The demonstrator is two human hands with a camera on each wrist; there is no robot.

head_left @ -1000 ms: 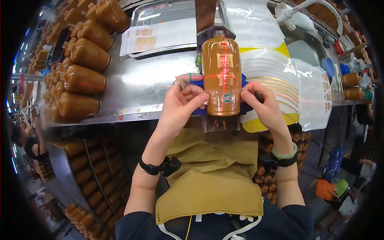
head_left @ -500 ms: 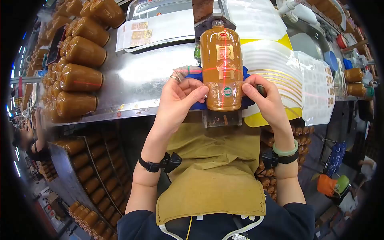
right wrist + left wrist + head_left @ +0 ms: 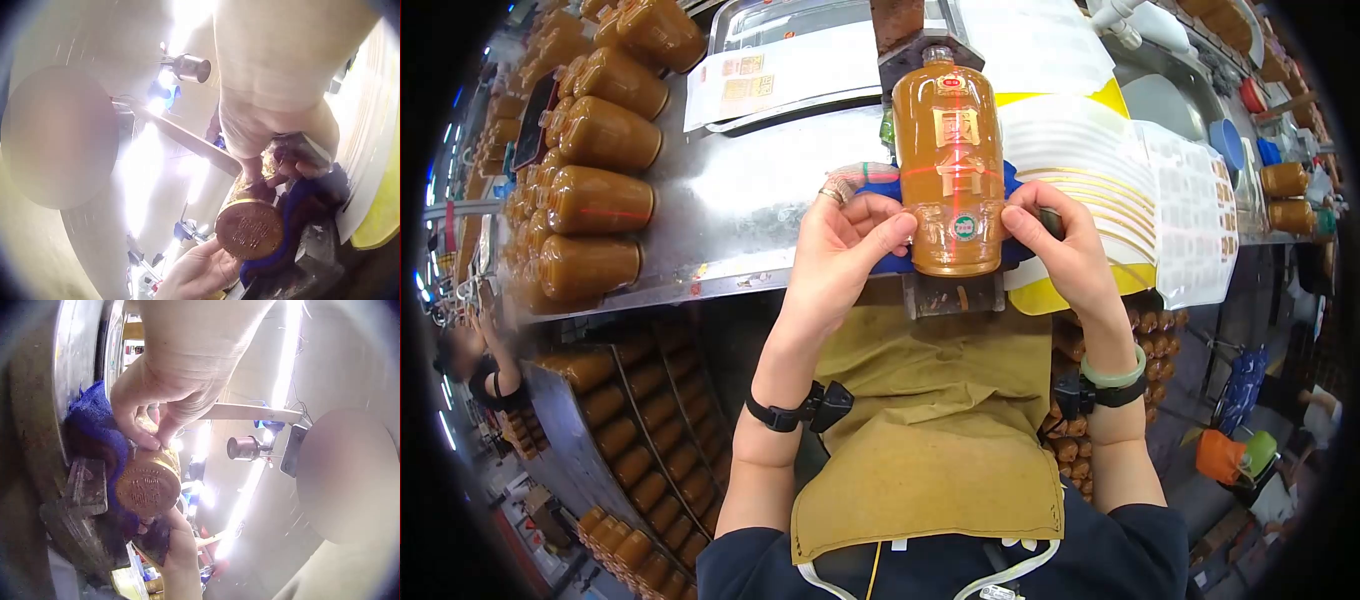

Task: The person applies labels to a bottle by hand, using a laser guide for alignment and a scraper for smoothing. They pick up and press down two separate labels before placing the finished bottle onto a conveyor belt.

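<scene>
A brown glass bottle with gold characters and a small green emblem lies on its back, neck away from me, over a blue cloth on a metal stand. Red laser lines cross its front. My left hand holds its lower left side, thumb at the edge and the other fingers curled beside it. One left finger wears a wrap. At the lower right side, my right hand grips with thumb and forefinger; a dark object sits in its curled fingers. The round embossed base faces the right wrist camera.
Several brown bottles line the metal table's left side. A tray with a sheet of gold characters lies behind. On the right are white sheets with gold strips, a clear sheet and a sink.
The bottle and table appear slightly higher and farther left in the head view. Its gold characters stand out more plainly. Both hands keep their places at the bottle's lower sides.
</scene>
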